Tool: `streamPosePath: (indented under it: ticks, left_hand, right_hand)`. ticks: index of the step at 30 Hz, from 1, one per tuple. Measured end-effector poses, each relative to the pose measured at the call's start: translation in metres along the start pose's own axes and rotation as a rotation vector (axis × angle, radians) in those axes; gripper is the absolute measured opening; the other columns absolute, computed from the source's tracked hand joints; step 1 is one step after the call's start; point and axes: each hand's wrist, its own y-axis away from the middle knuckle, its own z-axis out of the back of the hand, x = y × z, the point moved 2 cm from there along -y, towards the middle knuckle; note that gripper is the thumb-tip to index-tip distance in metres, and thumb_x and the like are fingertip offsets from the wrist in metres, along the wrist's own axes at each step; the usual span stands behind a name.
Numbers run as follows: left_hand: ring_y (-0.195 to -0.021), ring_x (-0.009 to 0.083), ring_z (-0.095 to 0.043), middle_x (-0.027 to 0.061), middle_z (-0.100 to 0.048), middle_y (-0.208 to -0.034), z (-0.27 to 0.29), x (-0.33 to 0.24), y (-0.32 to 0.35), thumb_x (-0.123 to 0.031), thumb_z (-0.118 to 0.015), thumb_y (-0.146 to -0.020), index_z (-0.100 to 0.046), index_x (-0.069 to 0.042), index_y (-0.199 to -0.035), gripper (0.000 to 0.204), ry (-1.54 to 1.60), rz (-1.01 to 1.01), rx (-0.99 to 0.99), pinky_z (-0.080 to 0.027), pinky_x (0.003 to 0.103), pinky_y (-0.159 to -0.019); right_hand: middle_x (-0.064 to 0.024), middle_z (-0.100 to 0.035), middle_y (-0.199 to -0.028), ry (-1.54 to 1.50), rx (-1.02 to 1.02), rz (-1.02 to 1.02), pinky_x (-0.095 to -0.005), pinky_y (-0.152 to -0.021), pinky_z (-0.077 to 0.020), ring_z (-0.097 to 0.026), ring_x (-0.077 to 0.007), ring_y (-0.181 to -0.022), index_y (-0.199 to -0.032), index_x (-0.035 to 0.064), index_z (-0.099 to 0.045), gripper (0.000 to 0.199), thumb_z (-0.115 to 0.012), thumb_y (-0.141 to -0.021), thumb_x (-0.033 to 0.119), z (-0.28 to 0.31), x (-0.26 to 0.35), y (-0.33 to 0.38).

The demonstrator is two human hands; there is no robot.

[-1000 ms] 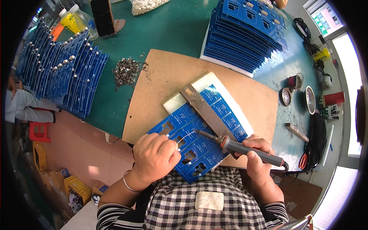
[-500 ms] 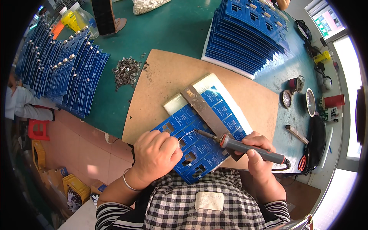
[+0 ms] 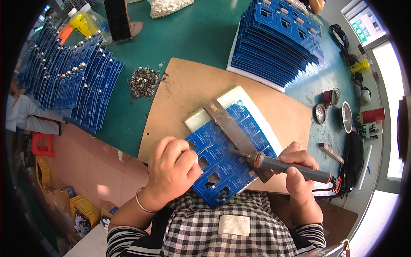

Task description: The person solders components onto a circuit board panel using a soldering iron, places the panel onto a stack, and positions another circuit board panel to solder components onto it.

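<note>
A green-topped table spans the upper half of the frame. Upright rows of blue circuit boards stand on it at the left; a loose heap of small silvery metal parts lies left of centre. A clear bag of small white pieces rests at the top, and a white foam slab bears a tall stack of blue boards at the upper right. A flat brown sheet covers the middle, carrying a pale foam block with a blue rectangular circuit board on it. At right lie a small round dish and a short narrow bar.
</note>
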Motion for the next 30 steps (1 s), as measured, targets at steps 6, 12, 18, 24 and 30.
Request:
streamPosePath:
  ticks: [6, 12, 18, 24, 30]
  left_hand:
    - [-0.099, 0.0287, -0.063, 0.0047, -0.067, -0.1, -0.003, 0.005, 0.007, 0.0, -0.062, -0.066, -0.05, -0.009, -0.077, 0.019, 0.012, 0.014, 0.078, -0.04, 0.048, -0.089]
    - [-0.097, 0.0249, -0.065, 0.0032, -0.069, -0.1, -0.003, 0.006, 0.006, 0.0, -0.062, -0.067, -0.049, -0.011, -0.077, 0.02, -0.021, 0.028, 0.073, -0.035, 0.047, -0.091]
    - [-0.093, 0.0215, -0.064, 0.0034, -0.067, -0.094, -0.005, 0.005, 0.004, -0.006, -0.065, -0.066, -0.052, -0.01, -0.073, 0.015, -0.066, 0.012, 0.06, -0.033, 0.047, -0.093]
    - [-0.088, 0.0211, -0.063, 0.001, -0.065, -0.09, -0.007, 0.006, 0.0, 0.001, -0.062, -0.065, -0.052, -0.01, -0.076, 0.019, -0.051, 0.022, 0.039, -0.033, 0.044, -0.089]
    - [-0.079, 0.0202, -0.058, 0.0012, -0.063, -0.087, -0.008, 0.006, -0.007, 0.0, -0.062, -0.064, -0.053, -0.008, -0.076, 0.018, -0.03, 0.0, 0.027, -0.033, 0.042, -0.083]
  right_hand:
    - [-0.0129, -0.057, -0.077, 0.091, 0.033, 0.065, -0.0295, -0.059, -0.0508, -0.062, -0.0197, -0.066, -0.093, -0.0041, -0.058, 0.035, -0.065, -0.089, 0.029, -0.011, -0.012, -0.003]
    - [-0.0137, -0.058, -0.078, 0.08, 0.052, 0.033, -0.0286, -0.061, -0.0509, -0.062, -0.0197, -0.067, -0.093, -0.0041, -0.059, 0.033, -0.064, -0.089, 0.028, -0.017, -0.013, -0.005]
    - [-0.014, -0.059, -0.078, 0.082, 0.044, 0.025, -0.0282, -0.061, -0.0507, -0.062, -0.0191, -0.068, -0.093, -0.0039, -0.059, 0.033, -0.064, -0.088, 0.028, -0.02, -0.015, -0.006]
    - [-0.0121, -0.069, -0.08, -0.014, 0.031, -0.059, -0.0325, -0.081, -0.0429, -0.058, -0.0175, -0.08, -0.096, -0.001, -0.062, 0.021, -0.065, -0.085, 0.018, -0.024, -0.013, -0.008]
    - [-0.0138, -0.064, -0.081, 0.013, 0.036, -0.023, -0.0295, -0.071, -0.0466, -0.06, -0.018, -0.074, -0.094, -0.0027, -0.06, 0.026, -0.064, -0.087, 0.023, -0.024, -0.013, -0.011]
